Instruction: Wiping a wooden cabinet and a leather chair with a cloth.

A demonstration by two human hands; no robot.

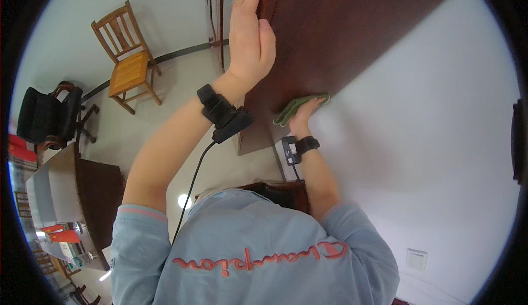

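Note:
A tall dark reddish-brown wooden cabinet [313, 29] stands before me against the white wall. Raised high, my left hand [252, 43] lies along its front edge with the fingers stretched out; the palm is turned away and the topmost fingertips are cut off by the picture's edge. Lower down, my right hand [303, 115] presses a folded green cloth [295, 107] with a pale edge against the cabinet's side panel, close to where it meets the wall. Black straps with small devices circle both wrists, the left device [229, 119] trailing a black cable.
On the left are a wooden chair [130, 72], a black office chair [49, 113] and a desk [99, 193] with small red flags [64, 236]. Dark leather-like seating [284, 193] is partly hidden by my body. A switch plate [416, 259] sits on the white wall [420, 140].

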